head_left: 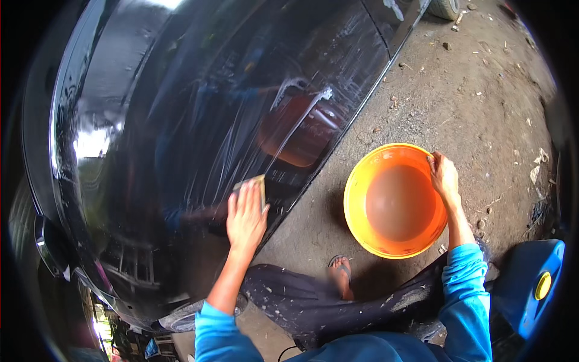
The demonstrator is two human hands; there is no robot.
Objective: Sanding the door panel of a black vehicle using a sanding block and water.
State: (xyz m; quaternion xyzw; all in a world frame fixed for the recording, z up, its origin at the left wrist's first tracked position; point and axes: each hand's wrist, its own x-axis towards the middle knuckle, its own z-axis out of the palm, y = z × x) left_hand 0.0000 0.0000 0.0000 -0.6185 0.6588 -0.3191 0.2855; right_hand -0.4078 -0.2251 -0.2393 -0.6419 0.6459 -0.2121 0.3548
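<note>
My left hand (pixel 246 218) lies with extended fingers over a flat yellowish pad (pixel 260 181), pressing it against the black car's side panel (pixel 199 151). Most of the pad is hidden under the fingers, so whether it is sponge or something else is unclear. Whitish streaks and wet smears run over the panel above this hand. On the right, my right hand (pixel 444 175) is closed on the rim of an orange bucket (pixel 356 208). Cloudy brownish water (pixel 400 202) partly fills the bucket, which is mirrored as a reddish shape in the car's paint.
Rough dirt ground (pixel 482 108) with small stones and litter stretches along the car's right. A blue jerrycan (pixel 531 283) with a yellow cap stands at the lower right. My sandalled foot (pixel 341 274) is below the bucket. A tyre (pixel 445 8) shows at the top.
</note>
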